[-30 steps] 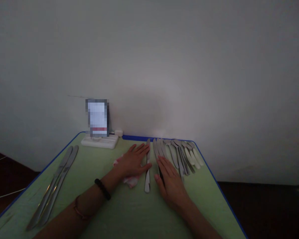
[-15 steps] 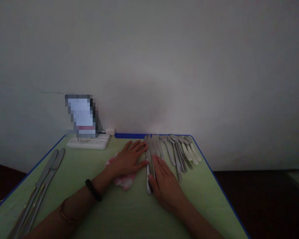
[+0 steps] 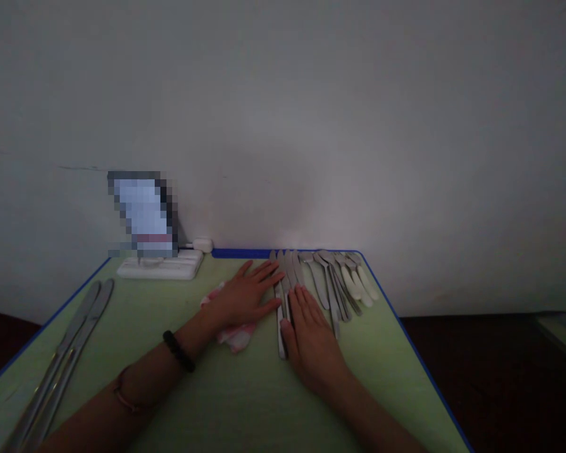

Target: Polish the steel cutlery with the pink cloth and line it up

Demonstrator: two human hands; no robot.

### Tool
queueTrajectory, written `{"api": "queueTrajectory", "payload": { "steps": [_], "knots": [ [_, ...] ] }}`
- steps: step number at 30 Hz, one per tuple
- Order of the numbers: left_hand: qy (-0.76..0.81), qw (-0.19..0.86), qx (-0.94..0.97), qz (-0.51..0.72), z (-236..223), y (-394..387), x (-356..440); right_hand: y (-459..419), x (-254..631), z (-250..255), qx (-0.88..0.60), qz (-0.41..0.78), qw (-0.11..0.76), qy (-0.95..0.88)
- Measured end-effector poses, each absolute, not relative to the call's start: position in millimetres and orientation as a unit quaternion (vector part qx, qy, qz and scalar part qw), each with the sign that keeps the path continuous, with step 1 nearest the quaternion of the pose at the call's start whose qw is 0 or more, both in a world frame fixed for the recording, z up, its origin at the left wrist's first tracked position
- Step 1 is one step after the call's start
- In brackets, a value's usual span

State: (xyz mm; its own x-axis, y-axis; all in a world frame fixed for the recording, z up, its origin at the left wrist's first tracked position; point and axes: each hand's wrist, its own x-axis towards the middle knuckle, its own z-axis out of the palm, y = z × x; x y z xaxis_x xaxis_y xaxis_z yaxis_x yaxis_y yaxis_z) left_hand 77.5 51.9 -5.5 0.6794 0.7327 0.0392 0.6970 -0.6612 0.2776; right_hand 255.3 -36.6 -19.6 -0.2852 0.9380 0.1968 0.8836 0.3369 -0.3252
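Several table knives (image 3: 282, 336) lie side by side in a row near the middle of the table, blades toward the wall. My left hand (image 3: 245, 299) is open, its fingers spread, with the fingertips at the left edge of the row. Beneath it a pink and white cloth (image 3: 238, 338) is partly hidden. My right hand (image 3: 311, 343) lies flat over the knife handles on the row's right side, fingers stretched out, hiding most of those handles. Just right of the knives, several spoons and forks (image 3: 332, 296) lie close together, some with white handles (image 3: 365, 286).
Two long knives (image 3: 78, 343) lie at the table's left side. A blurred-out screen (image 3: 144, 211) stands behind a white power strip (image 3: 158, 267) with a white plug (image 3: 202, 245) at the back left. The green table (image 3: 207, 409) has a blue edge and meets a grey wall (image 3: 358, 126).
The view has shifted slightly, so the screen and long knives appear farther left. My left fingertips reach slightly farther over the knives; my right hand stays on the row.
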Motion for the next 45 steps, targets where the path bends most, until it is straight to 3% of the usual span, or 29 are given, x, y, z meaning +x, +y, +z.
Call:
{"api": "queueTrajectory", "payload": {
  "steps": [34, 45],
  "knots": [
    [0.418, 0.065, 0.904, 0.063, -14.2, 56.0, 79.9, -35.7, 256.3, -23.4, -0.584, 0.102, 0.205, -0.779],
    [0.359, 0.086, 0.925, 0.089, -8.3, 55.2, 79.0, -33.8, 263.3, -22.5, -0.562, 0.182, 0.330, -0.736]
  ]
}}
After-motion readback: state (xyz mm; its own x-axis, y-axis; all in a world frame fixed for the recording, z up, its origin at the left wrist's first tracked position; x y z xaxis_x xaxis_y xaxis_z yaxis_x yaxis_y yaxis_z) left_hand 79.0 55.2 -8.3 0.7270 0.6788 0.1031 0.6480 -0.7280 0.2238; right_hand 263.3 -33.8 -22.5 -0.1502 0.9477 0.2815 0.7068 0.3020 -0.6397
